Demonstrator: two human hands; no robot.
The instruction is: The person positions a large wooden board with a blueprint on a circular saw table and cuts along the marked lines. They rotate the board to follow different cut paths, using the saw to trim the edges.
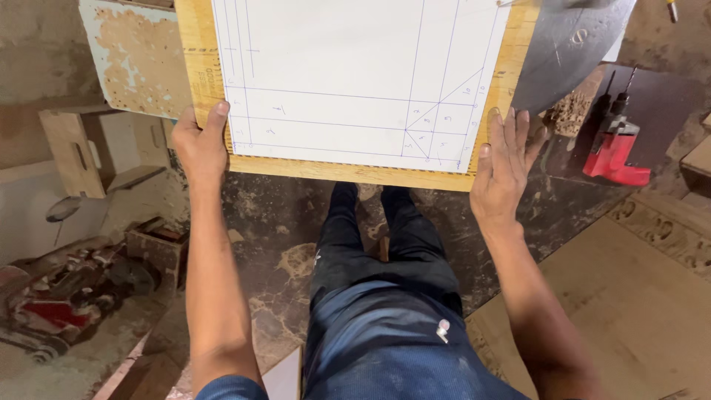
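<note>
Blue-trousered legs (385, 296) at bottom centre, standing on dark mottled floor (274, 222). Above, filling upper centre: plywood board (355, 170), yellowish rim, faced with white sheet (348, 67) ruled in blue lines, small triangles at lower right. Left hand (198, 147) gripping board's left edge, thumb on top; right hand (503, 167) flat, fingers straight, against right edge. Red drill (615, 152) at right.
</note>
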